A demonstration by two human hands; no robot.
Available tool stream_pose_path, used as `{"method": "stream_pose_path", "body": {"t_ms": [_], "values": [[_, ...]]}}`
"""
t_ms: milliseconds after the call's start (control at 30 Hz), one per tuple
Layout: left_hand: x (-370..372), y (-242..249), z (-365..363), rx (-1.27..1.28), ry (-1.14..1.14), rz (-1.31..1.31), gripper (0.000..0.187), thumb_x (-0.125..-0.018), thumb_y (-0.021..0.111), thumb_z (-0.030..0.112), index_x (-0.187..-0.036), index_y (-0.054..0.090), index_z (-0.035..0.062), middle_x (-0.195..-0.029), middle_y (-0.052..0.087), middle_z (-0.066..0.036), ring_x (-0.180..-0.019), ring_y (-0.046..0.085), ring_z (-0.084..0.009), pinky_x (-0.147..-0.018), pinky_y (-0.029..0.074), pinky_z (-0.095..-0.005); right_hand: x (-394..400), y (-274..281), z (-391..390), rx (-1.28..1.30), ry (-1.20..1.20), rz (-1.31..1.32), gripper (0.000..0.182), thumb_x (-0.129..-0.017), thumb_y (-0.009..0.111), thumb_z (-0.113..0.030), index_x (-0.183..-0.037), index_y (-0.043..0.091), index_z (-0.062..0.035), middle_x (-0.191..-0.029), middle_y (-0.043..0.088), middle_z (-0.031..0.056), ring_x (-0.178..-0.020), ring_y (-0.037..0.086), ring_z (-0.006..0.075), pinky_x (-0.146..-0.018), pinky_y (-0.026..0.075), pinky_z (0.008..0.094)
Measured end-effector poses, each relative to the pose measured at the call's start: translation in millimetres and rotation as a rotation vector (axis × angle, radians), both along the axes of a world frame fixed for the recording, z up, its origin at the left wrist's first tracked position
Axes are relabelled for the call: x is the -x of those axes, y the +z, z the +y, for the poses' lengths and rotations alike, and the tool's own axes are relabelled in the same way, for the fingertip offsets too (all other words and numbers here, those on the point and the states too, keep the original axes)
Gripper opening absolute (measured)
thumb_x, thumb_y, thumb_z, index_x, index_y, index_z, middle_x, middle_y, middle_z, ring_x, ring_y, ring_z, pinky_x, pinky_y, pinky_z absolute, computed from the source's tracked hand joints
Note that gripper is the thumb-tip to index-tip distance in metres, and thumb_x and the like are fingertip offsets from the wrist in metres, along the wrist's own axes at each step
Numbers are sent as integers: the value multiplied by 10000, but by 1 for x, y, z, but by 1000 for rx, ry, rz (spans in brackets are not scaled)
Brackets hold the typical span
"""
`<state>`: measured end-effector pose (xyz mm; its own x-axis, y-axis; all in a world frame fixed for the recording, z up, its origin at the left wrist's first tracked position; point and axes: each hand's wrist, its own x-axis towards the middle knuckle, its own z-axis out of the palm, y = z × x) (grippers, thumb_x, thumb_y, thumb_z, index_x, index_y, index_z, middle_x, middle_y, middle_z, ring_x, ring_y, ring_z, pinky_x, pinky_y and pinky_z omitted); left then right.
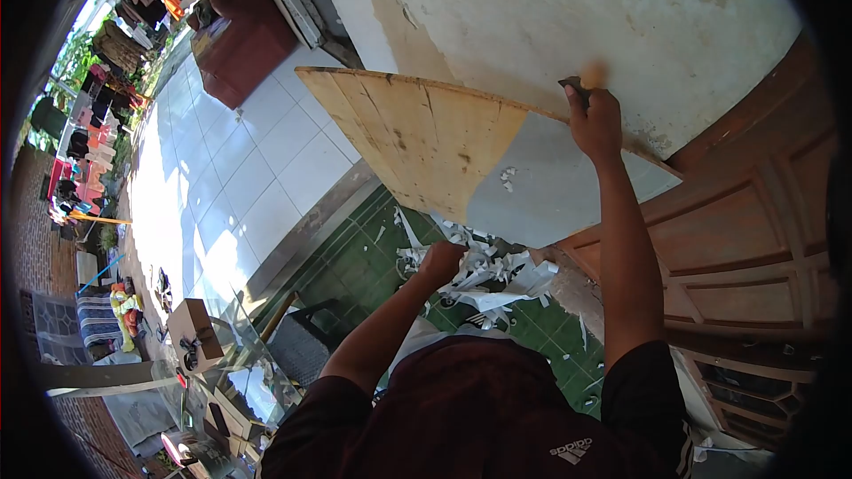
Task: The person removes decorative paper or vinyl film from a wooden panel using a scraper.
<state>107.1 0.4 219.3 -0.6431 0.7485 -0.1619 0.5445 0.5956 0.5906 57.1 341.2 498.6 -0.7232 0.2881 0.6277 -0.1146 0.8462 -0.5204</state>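
Observation:
My right hand (594,120) is closed around a small dark tool (573,85) with a blurred tan, rounded end, beside the upper edge of a wooden board (390,120). Bare wood with dark marks covers the board's left part, and a smooth grey layer (541,173) covers its right part. A few white bits (507,179) stick to the grey area. My left hand (442,263) is curled closed below the board, in front of a heap of white torn strips (506,279). Whether it holds anything is hidden.
Green floor tiles (355,253) carry the scraps. A grey plastic chair (306,341) and a glass-topped table (235,328) stand at left. Behind are a stained wall (532,9), a brown wooden door (728,222) and a red-brown sofa (240,53) on white tiles.

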Motion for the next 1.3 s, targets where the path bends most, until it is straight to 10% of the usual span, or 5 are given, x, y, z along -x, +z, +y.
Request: {"method": "stream_pose_path", "body": {"t_ms": [133,267,700,933,1300], "values": [[6,30,52,-116,-116,616,410,-831,630,54,-1223,733,118,-1155,735,-176,-1065,688,-387,-956,540,-499,-2,-1,-1,-5,-16,11,157,-989,670,-164,-1069,685,-29,-951,730,185,-863,714,380,-757,542,463],[35,115,82,4,-58,221,231,-848,638,115,-1025,786,110,-1018,748,-139,-1036,693,-358,-914,543,-508,-3,0,1,32,-8,15,158,-983,668,-151,-1072,694,-24,-940,727,193,-852,714,374,-753,544,455],[80,198,108,-154,-115,439,184,-814,797,217,-916,771,66,-1009,697,-103,-1036,634,-312,-875,516,-483,-36,15,-15,274,169,-148,200,-1000,691,-195,-1049,714,-3,-905,733,101,-814,677,172,-775,522,327],[106,250,118,-783,140,720,240,-793,841,168,-990,747,67,-1028,691,-92,-1048,632,-332,-955,489,-469,-34,0,-29,177,262,-97,175,-993,691,-149,-1039,709,19,-947,754,165,-891,725,295,-813,546,390],[132,246,133,-765,-4,500,68,-825,804,126,-883,815,159,-1043,756,1,-1127,651,-239,-1004,464,-436,-39,11,-31,123,229,-162,189,-995,699,-173,-1025,707,13,-924,751,174,-866,725,325,-796,543,406]]}}
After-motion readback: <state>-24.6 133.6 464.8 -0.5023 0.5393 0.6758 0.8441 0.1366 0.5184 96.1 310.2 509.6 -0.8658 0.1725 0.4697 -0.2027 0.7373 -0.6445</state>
